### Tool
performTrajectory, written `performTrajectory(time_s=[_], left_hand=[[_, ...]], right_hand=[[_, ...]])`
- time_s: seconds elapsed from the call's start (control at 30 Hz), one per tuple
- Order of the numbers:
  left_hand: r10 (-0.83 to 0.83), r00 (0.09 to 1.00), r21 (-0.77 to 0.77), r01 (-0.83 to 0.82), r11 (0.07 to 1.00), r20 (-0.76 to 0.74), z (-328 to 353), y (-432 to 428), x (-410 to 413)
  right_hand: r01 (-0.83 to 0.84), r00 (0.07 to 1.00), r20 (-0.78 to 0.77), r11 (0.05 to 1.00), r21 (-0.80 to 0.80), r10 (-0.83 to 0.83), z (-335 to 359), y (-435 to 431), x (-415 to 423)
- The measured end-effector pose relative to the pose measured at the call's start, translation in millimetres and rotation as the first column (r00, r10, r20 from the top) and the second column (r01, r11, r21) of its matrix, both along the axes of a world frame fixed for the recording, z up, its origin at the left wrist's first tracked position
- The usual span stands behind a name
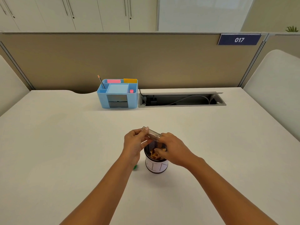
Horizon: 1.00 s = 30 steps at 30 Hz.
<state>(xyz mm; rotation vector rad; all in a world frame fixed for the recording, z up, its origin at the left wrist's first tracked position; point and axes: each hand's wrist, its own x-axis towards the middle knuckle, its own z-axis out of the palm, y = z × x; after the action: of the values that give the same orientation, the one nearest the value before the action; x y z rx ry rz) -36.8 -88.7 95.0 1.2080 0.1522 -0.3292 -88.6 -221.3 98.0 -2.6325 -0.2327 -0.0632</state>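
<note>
A small clear plastic tube (pixel 151 133) is tilted over a dark mesh cup (pixel 156 164) that stands on the white desk. The cup has a white paper label and holds tan, shaving-like bits. My left hand (pixel 134 143) pinches the tube's upper left end. My right hand (pixel 172 149) has its fingers curled at the tube's lower end, right above the cup's mouth. A tiny green object (pixel 135 166) lies on the desk beside my left wrist, partly hidden.
A blue desk organiser (pixel 117 95) with a pencil (pixel 101 82), pink and yellow notes stands at the back. Right of it is an open cable tray (pixel 181 99) in the desk. A tan partition (pixel 113 59) closes the far edge; chair backs flank both sides.
</note>
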Motion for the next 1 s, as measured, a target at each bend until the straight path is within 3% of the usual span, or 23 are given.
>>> performTrajectory(time_s=[0.3, 0.5, 0.83, 1.0], left_hand=[[0.038, 0.998, 0.033, -0.040, 0.999, 0.055, 2, 10, 5], [0.057, 0.990, 0.098, -0.070, 0.993, 0.131, 4, 9, 3], [-0.167, 0.915, 0.368, 0.022, 0.930, 0.367, 4, 3, -12], [-0.209, 0.900, 0.410, 0.037, 0.911, 0.383, 5, 0, -15]], right_hand=[[-0.019, 1.000, -0.015, 1.000, 0.006, 0.019, 4, -11, -7], [0.067, 0.997, 0.011, 0.985, 0.156, -0.070, -3, -16, -10], [0.185, 0.973, 0.041, 0.869, 0.458, -0.229, -1, -10, -9], [0.133, 0.979, 0.078, 0.878, 0.459, -0.190, -4, -7, -10]])
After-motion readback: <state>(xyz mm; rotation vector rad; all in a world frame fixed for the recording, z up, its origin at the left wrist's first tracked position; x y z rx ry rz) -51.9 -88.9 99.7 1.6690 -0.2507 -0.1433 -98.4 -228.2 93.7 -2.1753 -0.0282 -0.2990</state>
